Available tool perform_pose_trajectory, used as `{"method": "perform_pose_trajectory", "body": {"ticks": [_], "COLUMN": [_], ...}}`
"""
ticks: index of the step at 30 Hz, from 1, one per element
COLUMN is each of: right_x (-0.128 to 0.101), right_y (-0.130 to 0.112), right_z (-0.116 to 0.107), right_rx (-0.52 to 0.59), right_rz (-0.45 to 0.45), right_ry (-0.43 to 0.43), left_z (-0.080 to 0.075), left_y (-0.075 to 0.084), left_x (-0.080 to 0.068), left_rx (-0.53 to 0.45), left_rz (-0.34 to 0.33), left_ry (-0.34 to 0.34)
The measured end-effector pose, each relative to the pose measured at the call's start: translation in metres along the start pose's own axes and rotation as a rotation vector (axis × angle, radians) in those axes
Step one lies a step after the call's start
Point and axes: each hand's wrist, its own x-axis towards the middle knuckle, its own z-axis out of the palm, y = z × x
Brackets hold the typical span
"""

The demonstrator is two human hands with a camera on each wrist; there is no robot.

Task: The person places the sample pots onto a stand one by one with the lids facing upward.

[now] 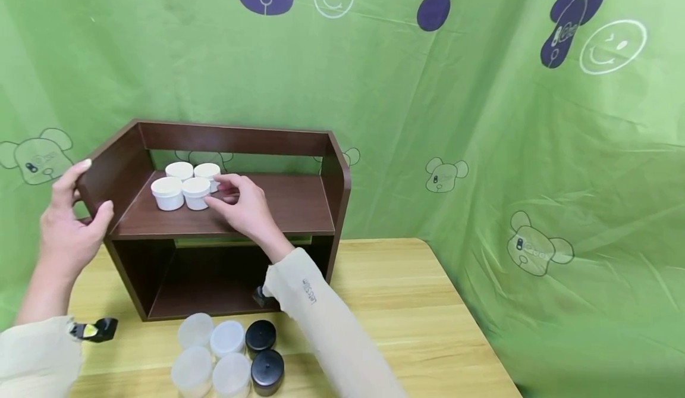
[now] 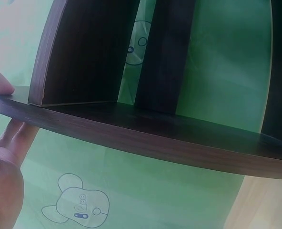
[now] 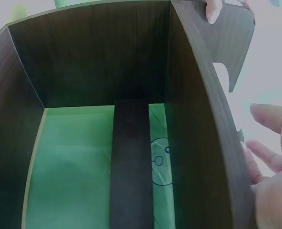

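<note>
A dark brown two-tier wooden shelf [image 1: 225, 231] stands on the table. My left hand [image 1: 69, 225] grips its left side panel, thumb on one side and fingers on the other; the left wrist view shows this hand [image 2: 7, 157] at the panel's edge. Several white lidded jars [image 1: 168, 194] sit grouped two by two on the upper board, towards the left. Beside the right-hand jars is my right hand [image 1: 243, 204], fingers loosely bent, thumb tip by the front jar. In the right wrist view a gap shows between that thumb and a white jar [image 3: 234, 112].
In front of the shelf, several translucent lidded jars [image 1: 192, 368] and two black-lidded jars [image 1: 267, 369] stand on the wooden table [image 1: 417, 320]. A green printed curtain [image 1: 407, 106] hangs behind and to the right. The shelf's lower compartment [image 1: 214, 276] lies under the right forearm.
</note>
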Motion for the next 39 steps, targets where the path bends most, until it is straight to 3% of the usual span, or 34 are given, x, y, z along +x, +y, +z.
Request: {"method": "perform_pose_trajectory", "body": {"ticks": [7,21,29,39], "right_x": [-0.022,-0.084,-0.122,-0.158], "right_y": [-0.013,-0.032,-0.017,0.018], "right_z": [-0.020,-0.055,-0.074,-0.079], "right_rx": [-0.034,0.020,0.041,0.006], "right_rz": [-0.067,-0.250,-0.270,-0.190], "right_ry": [-0.079,-0.275,-0.331,-0.375], "left_z": [0.000,-0.001,0.000,0.002], "left_y": [0.000,-0.001,0.000,0.002], "left_x": [-0.001,0.000,0.001,0.000], "left_rx": [0.003,0.014,0.007,-0.009], "left_rz": [0.009,-0.003,0.003,-0.004], "left_ry": [-0.007,0.002,-0.002,0.008]}}
